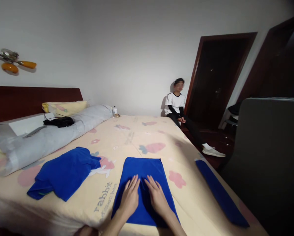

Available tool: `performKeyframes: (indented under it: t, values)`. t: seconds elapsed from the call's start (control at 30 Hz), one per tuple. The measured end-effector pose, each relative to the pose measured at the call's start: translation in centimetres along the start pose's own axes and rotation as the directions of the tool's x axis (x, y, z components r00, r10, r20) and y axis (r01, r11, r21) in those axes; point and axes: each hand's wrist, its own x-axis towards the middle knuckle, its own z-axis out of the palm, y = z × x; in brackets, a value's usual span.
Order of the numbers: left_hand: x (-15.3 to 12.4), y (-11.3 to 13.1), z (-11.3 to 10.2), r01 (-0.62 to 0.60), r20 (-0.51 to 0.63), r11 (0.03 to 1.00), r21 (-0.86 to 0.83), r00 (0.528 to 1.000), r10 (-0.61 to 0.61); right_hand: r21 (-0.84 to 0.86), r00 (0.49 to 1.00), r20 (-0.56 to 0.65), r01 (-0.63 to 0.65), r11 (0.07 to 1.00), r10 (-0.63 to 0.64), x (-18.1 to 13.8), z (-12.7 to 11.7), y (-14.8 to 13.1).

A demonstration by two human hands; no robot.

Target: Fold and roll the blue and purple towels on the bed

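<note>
A blue cloth folded into a flat rectangle (143,170) lies on the bed in front of me. My left hand (130,196) and my right hand (157,196) both rest flat on it, fingers stretched out, side by side near its middle. Left of it sits a loosely bunched blue garment (63,173). At the bed's right edge lies a long narrow blue folded strip (219,191). Neither hand holds anything.
The bed has a cream sheet (137,137) printed with pink shapes. A rolled grey duvet (50,137), a black item (59,122), a pillow (64,107) and a small bottle (114,111) lie at the head. A person (178,106) sits by a dark door (215,78). A dark chair back (269,157) stands right.
</note>
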Motion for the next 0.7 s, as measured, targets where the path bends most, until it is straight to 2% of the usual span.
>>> performKeyframes:
  t: [0.07, 0.17, 0.27, 0.37, 0.43, 0.6, 0.7]
  values:
    - [3.1, 0.9, 1.3, 0.055, 0.054, 0.998, -0.024, 0.997, -0.053, 0.037, 0.997, 0.072, 0.014, 0.999, -0.017, 2.9, 0.2, -1.2]
    - [5.6, 0.0, 2.7, 0.153, 0.146, 0.988, 0.008, 0.978, -0.152, 0.019, 0.994, 0.095, -0.053, 0.998, 0.051, 5.1, 0.7, -0.5]
    - [5.6, -2.4, 2.3, 0.236, 0.212, 0.970, 0.059, 0.947, -0.243, -0.048, 0.983, 0.060, -0.173, 0.984, 0.175, 4.7, 0.8, 2.4]
    - [4.3, -4.8, 0.9, 0.310, 0.230, 0.946, 0.093, 0.918, -0.323, -0.116, 0.945, 0.022, -0.322, 0.939, 0.327, 3.6, 0.3, 5.4]
    - [3.5, -5.9, 0.2, 0.319, 0.230, 0.942, 0.108, 0.913, -0.335, -0.126, 0.932, 0.024, -0.356, 0.926, 0.361, 3.1, 0.0, 6.6]
    - [3.1, -6.6, 0.8, 0.283, 0.173, 0.944, 0.169, 0.935, -0.311, -0.110, 0.939, 0.005, -0.342, 0.933, 0.345, 4.0, 0.0, 6.3]
    - [4.8, -5.5, 1.9, 0.175, 0.147, 0.978, 0.114, 0.971, -0.191, -0.081, 0.979, 0.005, -0.201, 0.976, 0.202, 6.0, 0.5, 4.4]
